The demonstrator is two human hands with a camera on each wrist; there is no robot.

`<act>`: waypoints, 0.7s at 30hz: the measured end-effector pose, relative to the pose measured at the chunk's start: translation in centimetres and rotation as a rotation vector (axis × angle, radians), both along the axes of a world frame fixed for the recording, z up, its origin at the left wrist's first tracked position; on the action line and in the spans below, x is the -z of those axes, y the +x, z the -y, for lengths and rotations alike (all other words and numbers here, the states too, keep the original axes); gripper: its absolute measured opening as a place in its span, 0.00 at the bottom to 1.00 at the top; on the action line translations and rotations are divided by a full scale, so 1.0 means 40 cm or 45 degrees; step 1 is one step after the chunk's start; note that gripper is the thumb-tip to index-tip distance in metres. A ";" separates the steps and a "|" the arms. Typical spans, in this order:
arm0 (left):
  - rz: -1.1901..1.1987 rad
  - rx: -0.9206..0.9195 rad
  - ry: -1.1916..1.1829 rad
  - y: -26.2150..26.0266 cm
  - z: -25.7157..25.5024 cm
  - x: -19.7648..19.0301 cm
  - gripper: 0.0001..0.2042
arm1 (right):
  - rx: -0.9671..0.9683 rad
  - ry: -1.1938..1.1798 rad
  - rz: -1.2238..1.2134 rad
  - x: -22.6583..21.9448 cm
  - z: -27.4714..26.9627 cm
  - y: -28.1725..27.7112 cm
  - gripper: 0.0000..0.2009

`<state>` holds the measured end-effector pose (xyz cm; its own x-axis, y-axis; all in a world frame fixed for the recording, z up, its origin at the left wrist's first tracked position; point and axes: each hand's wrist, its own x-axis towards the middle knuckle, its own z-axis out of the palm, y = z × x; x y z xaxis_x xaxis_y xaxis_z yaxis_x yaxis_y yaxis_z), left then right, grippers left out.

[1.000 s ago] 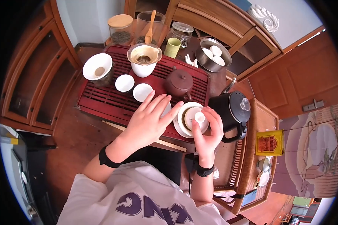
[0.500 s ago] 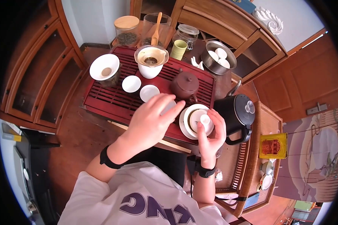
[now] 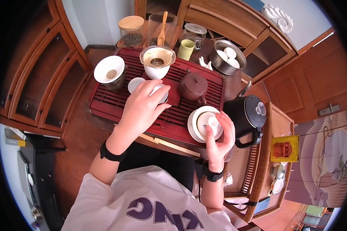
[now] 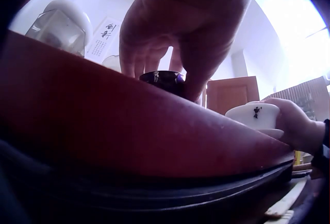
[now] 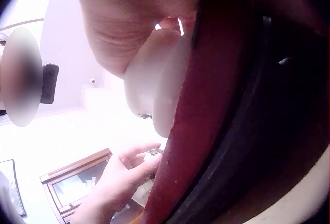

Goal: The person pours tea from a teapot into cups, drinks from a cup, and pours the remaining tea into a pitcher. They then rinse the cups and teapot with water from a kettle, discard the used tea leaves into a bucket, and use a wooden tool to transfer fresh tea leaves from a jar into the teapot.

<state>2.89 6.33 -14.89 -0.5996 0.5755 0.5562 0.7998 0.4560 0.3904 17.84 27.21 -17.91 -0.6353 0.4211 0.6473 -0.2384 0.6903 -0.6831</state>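
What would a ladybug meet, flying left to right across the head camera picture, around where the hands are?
White strainer on a glass jug → small cup in the left hand → lidded white bowl at the right hand → black kettle → yellow tin.

Head view: from above, facing forward and steeply down; farthest back and widest, running from my shirt [image 3: 150, 192] over the tray [image 3: 171, 133] to the cabinets [image 3: 229, 23]. Left wrist view: low, close, looking upward past the tray's edge beneath my left hand [image 4: 188, 26], toward my right hand [image 4: 296, 123]. Right wrist view: also low and close, turned sideways, facing past the bowl [image 5: 142, 85] to my left hand. Both wrist views share tray edge, bowl and both hands.
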 end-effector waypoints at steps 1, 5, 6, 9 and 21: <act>-0.025 0.003 -0.016 -0.002 0.001 0.002 0.26 | 0.000 0.004 -0.007 0.001 0.000 0.000 0.16; -0.049 0.011 -0.061 -0.001 0.007 -0.004 0.26 | -0.003 0.010 0.004 0.001 0.001 0.000 0.16; -0.047 0.013 -0.119 -0.002 0.008 0.000 0.26 | -0.001 0.011 -0.002 0.002 0.001 -0.001 0.16; -0.093 -0.010 -0.187 0.000 0.006 0.014 0.26 | -0.004 0.025 -0.012 0.006 -0.002 0.000 0.16; -0.130 -0.277 -0.012 -0.038 0.071 -0.026 0.26 | 0.011 0.039 -0.014 0.006 -0.001 0.000 0.15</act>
<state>1.38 3.49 -13.84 -0.6511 0.4442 0.6154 0.7172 0.6255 0.3073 17.83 27.27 -18.14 -0.6246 0.4065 0.6668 -0.2392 0.7132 -0.6589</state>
